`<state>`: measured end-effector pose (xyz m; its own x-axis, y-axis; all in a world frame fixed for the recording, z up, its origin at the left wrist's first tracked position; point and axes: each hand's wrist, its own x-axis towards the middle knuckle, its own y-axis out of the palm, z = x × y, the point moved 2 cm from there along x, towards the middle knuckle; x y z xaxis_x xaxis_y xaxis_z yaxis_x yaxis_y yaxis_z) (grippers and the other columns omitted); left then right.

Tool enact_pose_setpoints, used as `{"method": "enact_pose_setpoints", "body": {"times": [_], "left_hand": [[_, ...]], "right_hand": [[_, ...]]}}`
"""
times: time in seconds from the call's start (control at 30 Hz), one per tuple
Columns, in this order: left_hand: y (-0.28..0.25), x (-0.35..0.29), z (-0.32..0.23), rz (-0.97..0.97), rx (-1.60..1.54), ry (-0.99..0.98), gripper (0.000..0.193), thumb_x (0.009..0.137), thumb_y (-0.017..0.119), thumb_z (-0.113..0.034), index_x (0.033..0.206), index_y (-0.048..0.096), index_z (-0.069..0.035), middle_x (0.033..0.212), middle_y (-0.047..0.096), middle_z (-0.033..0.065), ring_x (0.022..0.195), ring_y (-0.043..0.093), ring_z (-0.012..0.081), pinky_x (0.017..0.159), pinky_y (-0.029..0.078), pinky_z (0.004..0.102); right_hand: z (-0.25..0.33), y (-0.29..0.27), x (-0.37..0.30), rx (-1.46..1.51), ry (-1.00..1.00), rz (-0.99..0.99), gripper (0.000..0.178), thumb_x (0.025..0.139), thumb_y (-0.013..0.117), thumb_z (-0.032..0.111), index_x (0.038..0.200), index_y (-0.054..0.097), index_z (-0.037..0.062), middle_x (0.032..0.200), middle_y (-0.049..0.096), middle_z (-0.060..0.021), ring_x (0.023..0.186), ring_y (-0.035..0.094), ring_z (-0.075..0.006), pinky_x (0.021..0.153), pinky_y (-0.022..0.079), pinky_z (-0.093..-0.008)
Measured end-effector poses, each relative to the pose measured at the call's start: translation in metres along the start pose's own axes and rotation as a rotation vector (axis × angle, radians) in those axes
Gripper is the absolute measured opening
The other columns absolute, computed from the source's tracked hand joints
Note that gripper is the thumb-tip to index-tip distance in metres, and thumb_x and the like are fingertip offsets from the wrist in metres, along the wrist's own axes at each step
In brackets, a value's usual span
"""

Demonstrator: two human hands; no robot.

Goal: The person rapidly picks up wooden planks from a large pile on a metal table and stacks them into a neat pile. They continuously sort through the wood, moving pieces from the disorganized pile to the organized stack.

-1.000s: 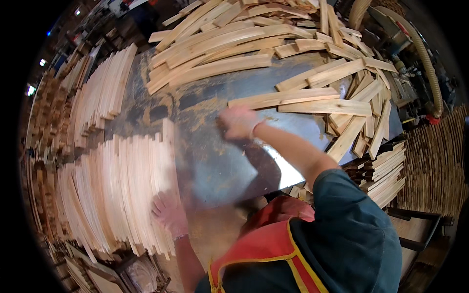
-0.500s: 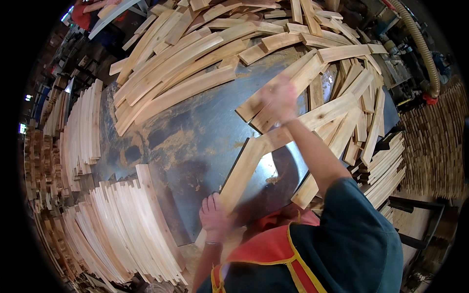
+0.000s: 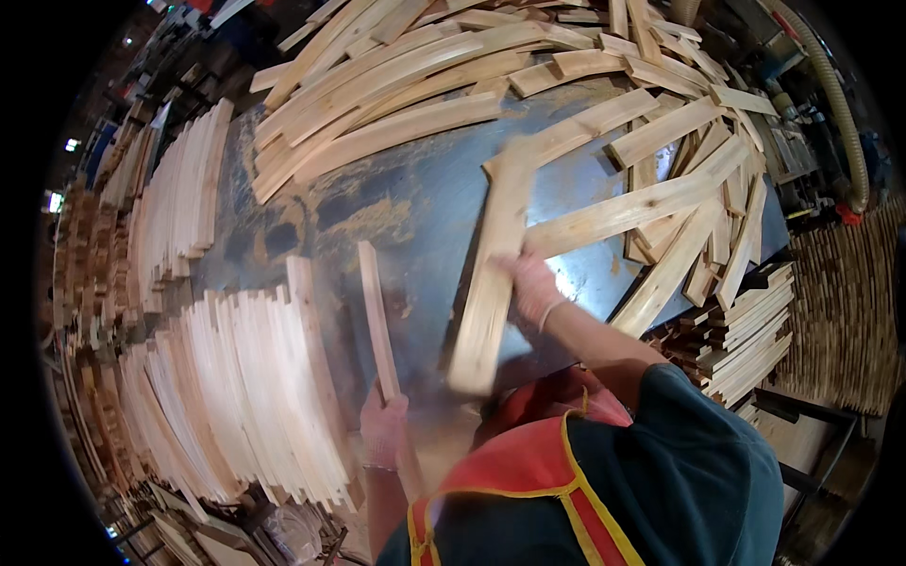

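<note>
Closed around a narrow wooden board (image 3: 377, 321) set on edge, my left hand (image 3: 385, 432) is at the near edge of the metal table. My right hand (image 3: 534, 286) grips the right side of a wider, pale wooden board (image 3: 483, 321), its fingertips partly hidden by blur. That board lies slanting, with its far end over or against another board (image 3: 590, 129). A long board (image 3: 642, 209) with a dark knot reaches from the pile on the right almost to my right hand.
Sawdust lies over the metal tabletop (image 3: 330, 222). Curved boards (image 3: 387, 94) are heaped at the far side. Two rows of upright slats (image 3: 250, 391) stand at the left. More stacked wood (image 3: 845, 311) is on the right, below a ribbed hose (image 3: 845, 123).
My right hand has come nearer and pulled a board away from the far pile. The board in my left hand has swung left and turned onto its edge.
</note>
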<state>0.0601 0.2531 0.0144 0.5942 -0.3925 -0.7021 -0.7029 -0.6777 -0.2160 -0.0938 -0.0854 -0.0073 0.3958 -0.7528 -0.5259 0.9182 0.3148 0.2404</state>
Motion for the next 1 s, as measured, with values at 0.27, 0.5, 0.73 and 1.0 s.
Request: {"method": "enact_pose_setpoints", "body": {"times": [0.27, 0.5, 0.73, 1.0], "left_hand": [[-0.082, 0.005, 0.035, -0.638, 0.942, 0.593, 0.059, 0.098, 0.07, -0.031, 0.15, 0.058, -0.004, 0.144, 0.062, 0.0174, 0.136, 0.055, 0.0303, 0.114, 0.043, 0.044], [-0.103, -0.02, 0.041, -0.526, 1.109, 0.555, 0.07, 0.096, 0.071, -0.037, 0.153, 0.052, -0.001, 0.159, 0.049, 0.0217, 0.15, 0.042, 0.0412, 0.125, 0.032, 0.0528], [-0.025, -0.04, -0.008, -0.335, 1.148, 0.755, 0.09, 0.085, 0.081, -0.035, 0.162, 0.042, -0.006, 0.166, 0.042, 0.0195, 0.153, 0.039, 0.0418, 0.126, 0.031, 0.0524], [0.109, 0.001, -0.035, 0.019, 1.236, 0.95, 0.1, 0.079, 0.082, -0.052, 0.159, 0.045, -0.005, 0.158, 0.047, 0.0223, 0.149, 0.04, 0.0449, 0.122, 0.032, 0.059]], "right_hand": [[-0.125, 0.198, -0.162, -0.939, 0.033, 0.711, 0.067, 0.092, 0.068, 0.032, 0.152, 0.046, 0.0113, 0.13, 0.069, -0.0275, 0.121, 0.066, -0.0477, 0.105, 0.053, -0.0495], [-0.031, 0.153, -0.072, -1.202, -0.568, 1.026, 0.078, 0.081, 0.075, 0.045, 0.15, 0.055, 0.012, 0.123, 0.073, -0.023, 0.115, 0.069, -0.0437, 0.099, 0.055, -0.0514], [0.095, -0.069, 0.003, -2.268, -0.544, 0.014, 0.064, 0.074, 0.087, 0.042, 0.135, 0.07, 0.0305, 0.124, 0.073, -0.0049, 0.117, 0.068, -0.0266, 0.096, 0.048, -0.0475], [0.119, -0.121, -0.038, -1.519, -0.765, -0.195, 0.06, 0.074, 0.08, 0.04, 0.12, 0.07, 0.0036, 0.116, 0.071, -0.0176, 0.115, 0.065, -0.037, 0.102, 0.051, -0.0457]]}}
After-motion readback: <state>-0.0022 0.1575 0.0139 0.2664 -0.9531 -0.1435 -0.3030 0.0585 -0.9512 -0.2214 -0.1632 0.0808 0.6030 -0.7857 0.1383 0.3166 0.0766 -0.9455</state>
